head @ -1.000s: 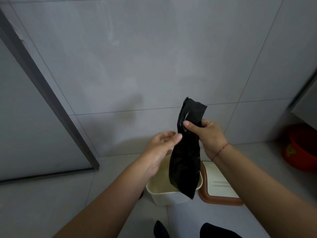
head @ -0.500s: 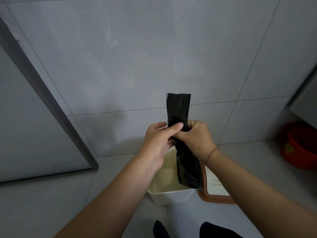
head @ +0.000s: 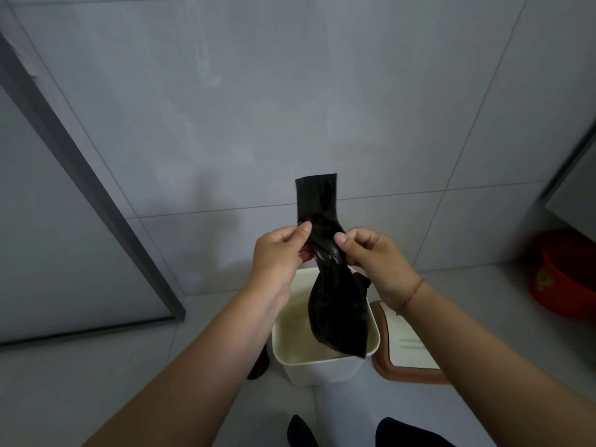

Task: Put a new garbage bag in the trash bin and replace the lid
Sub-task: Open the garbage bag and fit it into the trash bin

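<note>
A black garbage bag, still folded narrow, hangs between my hands above the bin. My left hand pinches its left side and my right hand pinches its right side, just below the flat top end that sticks up. The bag's lower part has puffed out and dangles over the mouth of the cream trash bin, which stands on the floor with no liner inside. The bin's lid, cream with a brown rim, lies flat on the floor just right of the bin.
A grey tiled wall rises right behind the bin. A dark door frame slants down on the left. A red basin sits on the floor at the right. A dark object stands left of the bin; my shoes show at the bottom.
My hands have moved slightly apart on the bag, and its lower part has spread wider. The bag hangs more upright than a second ago.
</note>
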Demonstrator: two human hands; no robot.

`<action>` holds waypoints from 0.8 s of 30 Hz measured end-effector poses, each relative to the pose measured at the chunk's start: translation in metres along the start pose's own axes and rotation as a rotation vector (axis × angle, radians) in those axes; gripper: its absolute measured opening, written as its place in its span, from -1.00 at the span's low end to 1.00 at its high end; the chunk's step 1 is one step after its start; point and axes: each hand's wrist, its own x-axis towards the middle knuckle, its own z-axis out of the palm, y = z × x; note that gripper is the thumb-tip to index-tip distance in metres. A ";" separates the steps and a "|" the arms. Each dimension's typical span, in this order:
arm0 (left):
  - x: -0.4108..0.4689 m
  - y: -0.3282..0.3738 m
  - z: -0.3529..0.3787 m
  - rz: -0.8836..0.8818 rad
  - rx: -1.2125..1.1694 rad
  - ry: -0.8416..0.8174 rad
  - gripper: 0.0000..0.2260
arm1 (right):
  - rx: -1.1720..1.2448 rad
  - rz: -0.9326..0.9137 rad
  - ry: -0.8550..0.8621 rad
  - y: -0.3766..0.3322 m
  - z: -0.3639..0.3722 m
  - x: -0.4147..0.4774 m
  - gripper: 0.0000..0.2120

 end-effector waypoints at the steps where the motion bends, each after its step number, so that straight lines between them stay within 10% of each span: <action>1: 0.002 -0.002 -0.002 -0.007 -0.035 0.010 -0.85 | -0.005 -0.001 0.021 0.001 -0.001 0.002 -0.72; 17: 0.039 -0.013 -0.060 -0.191 -0.389 0.168 -0.89 | 0.581 0.261 0.472 0.017 -0.044 0.024 -0.90; 24: 0.013 -0.032 -0.051 -0.361 0.388 -0.265 -0.55 | 0.738 0.246 0.456 -0.002 -0.033 0.040 -0.88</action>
